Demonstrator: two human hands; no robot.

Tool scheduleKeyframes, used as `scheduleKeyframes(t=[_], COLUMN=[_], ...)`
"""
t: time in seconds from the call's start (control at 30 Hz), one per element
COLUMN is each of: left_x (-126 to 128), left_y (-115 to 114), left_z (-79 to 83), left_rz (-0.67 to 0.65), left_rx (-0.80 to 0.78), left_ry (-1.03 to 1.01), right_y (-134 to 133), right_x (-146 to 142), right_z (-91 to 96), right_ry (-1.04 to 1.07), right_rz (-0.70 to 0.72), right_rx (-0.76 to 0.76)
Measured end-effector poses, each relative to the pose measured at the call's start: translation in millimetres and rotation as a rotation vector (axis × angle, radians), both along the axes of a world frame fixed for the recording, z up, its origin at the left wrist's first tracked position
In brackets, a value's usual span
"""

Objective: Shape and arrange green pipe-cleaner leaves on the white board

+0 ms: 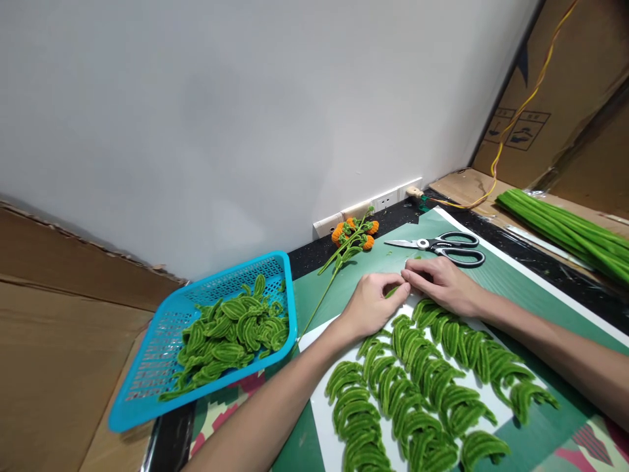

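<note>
My left hand is closed in a pinch, and a bit of a green pipe-cleaner leaf shows inside its curl. Against its fingertips my right hand is also closed; whatever it pinches is hidden by the fingers. Below both hands lie rows of curved, fuzzy green leaves on a white sheet. Just beyond the right hand rest scissors with black and grey handles, blades slightly apart.
To the left, a blue plastic basket holds a pile of green leaves. A stem with orange flowers lies near the wall sockets. Green pipe-cleaner stems are bundled at right, near a yellow cord.
</note>
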State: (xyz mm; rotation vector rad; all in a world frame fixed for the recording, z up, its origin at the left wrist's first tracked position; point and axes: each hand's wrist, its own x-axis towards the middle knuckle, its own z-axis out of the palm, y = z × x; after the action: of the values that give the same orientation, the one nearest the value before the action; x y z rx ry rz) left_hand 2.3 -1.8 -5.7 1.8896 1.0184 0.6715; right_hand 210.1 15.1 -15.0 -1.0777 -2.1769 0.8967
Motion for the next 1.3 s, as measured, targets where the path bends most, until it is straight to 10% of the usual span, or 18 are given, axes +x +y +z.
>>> scheduleKeyframes(t=[1.3], left_x=[-0.6], left_y=[-0.7], left_z=[0.5], left_rz=[0.001], left_rx=[-0.011], left_ry=[-0.001], right_y=[0.0], right_x=[0.4], right_z=[-0.4], right_ry=[0.010], right_rz=[-0.002], right_rx=[0.000])
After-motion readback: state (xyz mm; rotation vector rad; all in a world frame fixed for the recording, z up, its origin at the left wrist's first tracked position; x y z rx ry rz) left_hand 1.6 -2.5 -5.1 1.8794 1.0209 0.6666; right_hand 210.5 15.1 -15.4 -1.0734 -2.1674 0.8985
